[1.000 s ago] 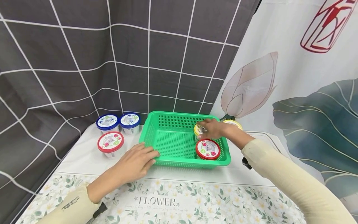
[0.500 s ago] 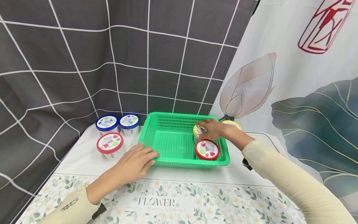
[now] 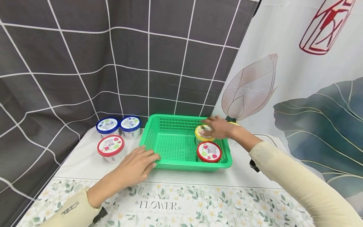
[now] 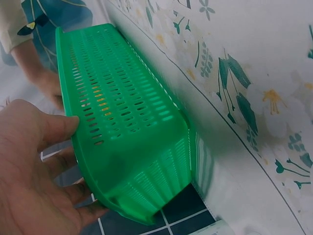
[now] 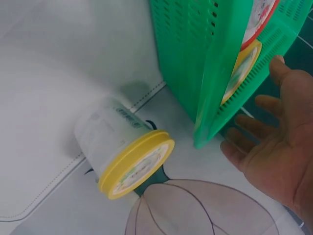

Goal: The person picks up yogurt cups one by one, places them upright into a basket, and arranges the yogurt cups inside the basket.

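Observation:
My left hand holds the front left rim of a green plastic basket; in the left wrist view its thumb lies outside the rim and the fingers reach over the other side. Inside the basket's right end stand a yellow-lidded tub and a red-lidded tub. My right hand hovers at the yellow-lidded tub, over the basket's right side. From the right wrist view, the right hand's fingers are spread and grasp nothing. Another yellow-lidded tub stands outside the basket, mostly hidden behind the right hand in the head view.
To the basket's left stand two blue-lidded tubs and a red-lidded tub. A dark grid-patterned curtain hangs behind. The white table cover has a floral band along its front.
My right hand has loosened from the yellow-lidded tub in the basket and shifted slightly right, showing more of the lid. The left hand stays on the basket rim.

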`<state>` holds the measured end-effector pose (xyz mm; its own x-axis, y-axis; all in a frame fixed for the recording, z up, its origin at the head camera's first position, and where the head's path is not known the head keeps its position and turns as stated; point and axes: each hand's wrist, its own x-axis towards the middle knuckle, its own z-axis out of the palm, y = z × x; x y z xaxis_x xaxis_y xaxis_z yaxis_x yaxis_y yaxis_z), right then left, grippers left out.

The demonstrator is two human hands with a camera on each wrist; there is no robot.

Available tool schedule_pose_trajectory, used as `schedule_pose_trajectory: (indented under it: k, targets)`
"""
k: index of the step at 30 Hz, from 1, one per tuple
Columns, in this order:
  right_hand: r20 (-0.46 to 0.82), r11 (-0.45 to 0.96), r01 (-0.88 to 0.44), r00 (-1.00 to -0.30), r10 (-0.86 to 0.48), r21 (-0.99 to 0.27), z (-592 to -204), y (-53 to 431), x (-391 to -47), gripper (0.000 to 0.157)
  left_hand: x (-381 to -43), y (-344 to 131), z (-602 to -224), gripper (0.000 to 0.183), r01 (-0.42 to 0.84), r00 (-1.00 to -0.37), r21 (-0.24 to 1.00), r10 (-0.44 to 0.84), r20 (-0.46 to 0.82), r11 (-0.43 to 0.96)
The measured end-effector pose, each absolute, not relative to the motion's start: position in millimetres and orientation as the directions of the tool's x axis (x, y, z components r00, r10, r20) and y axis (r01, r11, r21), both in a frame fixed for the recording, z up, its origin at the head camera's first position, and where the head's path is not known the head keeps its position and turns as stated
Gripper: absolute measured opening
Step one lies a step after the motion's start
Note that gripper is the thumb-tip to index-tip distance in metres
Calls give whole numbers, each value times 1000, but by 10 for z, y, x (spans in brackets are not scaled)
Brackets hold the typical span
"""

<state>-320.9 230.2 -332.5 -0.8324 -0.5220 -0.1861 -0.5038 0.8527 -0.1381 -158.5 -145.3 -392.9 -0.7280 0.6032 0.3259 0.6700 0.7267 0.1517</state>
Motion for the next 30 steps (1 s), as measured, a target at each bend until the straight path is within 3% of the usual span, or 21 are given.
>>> schedule_pose_trajectory:
  k: [23, 30]
  targets:
    - [-106, 889, -448, -883, -457, -95, -3256, 2741, -3232, 62, -1570, -1442, -3900, 21, 678, -720, 156, 606, 339, 719]
    - [-127, 911, -401, -903, -411, -96, -3250, 2934, -3271, 68, -1586, -1444, -3923, 20, 665, -732, 154, 599, 324, 731]
